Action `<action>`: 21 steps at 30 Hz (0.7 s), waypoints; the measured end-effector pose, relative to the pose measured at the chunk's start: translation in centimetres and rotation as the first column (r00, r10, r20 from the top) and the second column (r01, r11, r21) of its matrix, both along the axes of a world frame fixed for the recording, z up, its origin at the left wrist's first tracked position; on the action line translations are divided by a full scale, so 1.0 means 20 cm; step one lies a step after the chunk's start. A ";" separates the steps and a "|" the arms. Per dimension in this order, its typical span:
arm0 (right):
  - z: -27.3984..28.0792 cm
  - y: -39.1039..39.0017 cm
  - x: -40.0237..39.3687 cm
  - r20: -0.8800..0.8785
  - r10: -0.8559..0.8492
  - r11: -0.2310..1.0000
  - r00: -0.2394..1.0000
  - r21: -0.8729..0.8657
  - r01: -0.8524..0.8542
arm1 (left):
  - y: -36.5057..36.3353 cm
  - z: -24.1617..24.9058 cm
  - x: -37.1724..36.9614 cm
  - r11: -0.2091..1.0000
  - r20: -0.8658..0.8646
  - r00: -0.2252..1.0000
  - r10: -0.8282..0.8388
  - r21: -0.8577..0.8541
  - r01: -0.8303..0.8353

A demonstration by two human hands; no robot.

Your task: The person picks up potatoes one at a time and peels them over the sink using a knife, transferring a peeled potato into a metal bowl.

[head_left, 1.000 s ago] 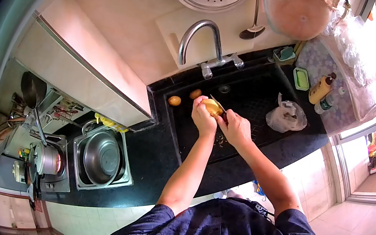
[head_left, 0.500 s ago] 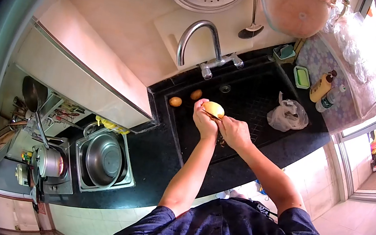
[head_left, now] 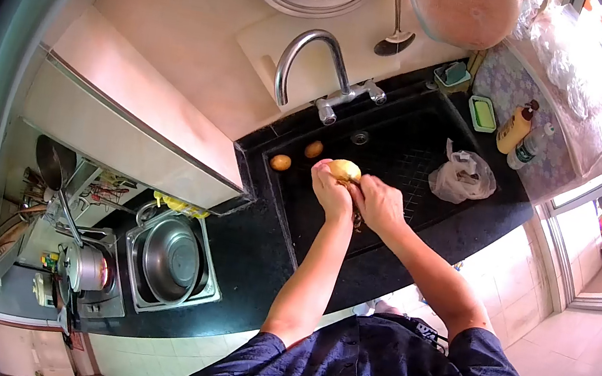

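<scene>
Over the black sink [head_left: 403, 137], my left hand [head_left: 329, 189] is wrapped round a mostly peeled, yellow potato [head_left: 345, 170]. My right hand [head_left: 382, 204] is closed against the potato's right side, around a small peeler that is almost wholly hidden by the fingers. Strips of brown peel [head_left: 357, 219] show just below the hands. Two unpeeled brown potatoes, one at the sink's left corner [head_left: 280, 163] and another slightly behind it [head_left: 313, 149], lie to the left of my hands.
A chrome faucet [head_left: 314, 72] arches over the sink's back edge. To the right sits a crumpled plastic bag [head_left: 462, 178], with a soap dish [head_left: 482, 114] and bottles [head_left: 516, 128] beyond. Metal basins [head_left: 172, 258] and a pot [head_left: 85, 268] stand at left.
My right hand has shifted slightly at the potato's side, and the dark strip that lay across the potato's front is now hidden. The view has moved a little.
</scene>
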State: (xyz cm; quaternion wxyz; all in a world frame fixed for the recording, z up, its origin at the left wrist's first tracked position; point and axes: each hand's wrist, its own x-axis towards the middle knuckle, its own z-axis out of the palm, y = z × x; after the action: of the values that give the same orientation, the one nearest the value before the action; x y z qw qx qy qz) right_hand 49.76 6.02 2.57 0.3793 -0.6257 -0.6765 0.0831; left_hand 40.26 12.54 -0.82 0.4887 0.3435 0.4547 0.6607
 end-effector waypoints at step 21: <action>-0.02 0.02 0.01 0.046 -0.079 0.995 0.996 0.056 0.076 | -0.01 0.02 0.03 0.958 0.468 0.883 -0.036 -0.235 0.164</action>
State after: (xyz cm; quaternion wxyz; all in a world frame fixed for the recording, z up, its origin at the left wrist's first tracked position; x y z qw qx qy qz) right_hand 49.99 6.49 2.18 0.3828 -0.6429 -0.6625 0.0348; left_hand 40.94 12.42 -0.38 0.6578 0.1317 0.3931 0.6289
